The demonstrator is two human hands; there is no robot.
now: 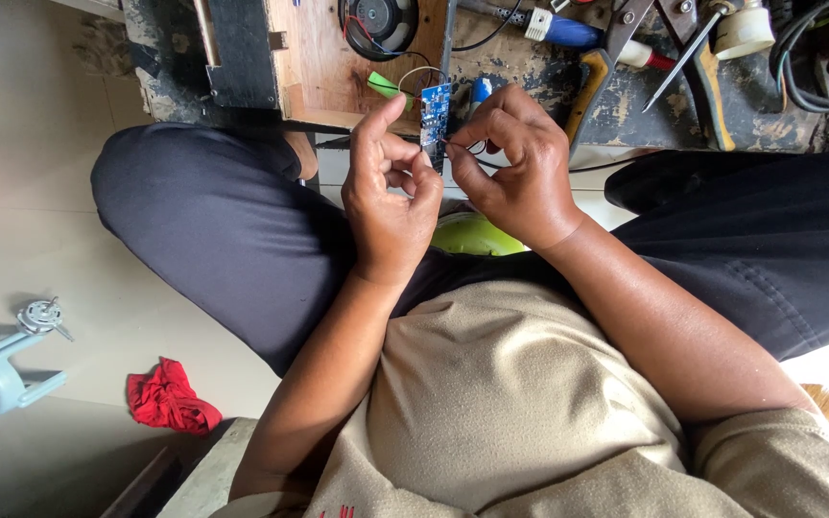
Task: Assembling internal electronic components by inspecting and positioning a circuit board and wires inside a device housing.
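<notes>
A small blue circuit board point(435, 113) is held upright between the two hands, above the person's lap and just before the cluttered work surface point(530, 67). It looks light, thin, stiff and fragile, best pinched by its bare edges, clear of the solder points. The left hand point(390, 187) has its grip closed on the board's edge. The right hand point(515, 163) pinches a fine dark wire point(467, 152) at the board's side; the wire seems limp and easily bent. A lime-green object point(472, 235) rests on the lap.

A pale tiled floor point(40, 192) in daylight lies before a scuffed, dark, low workbench point(626, 105).
</notes>
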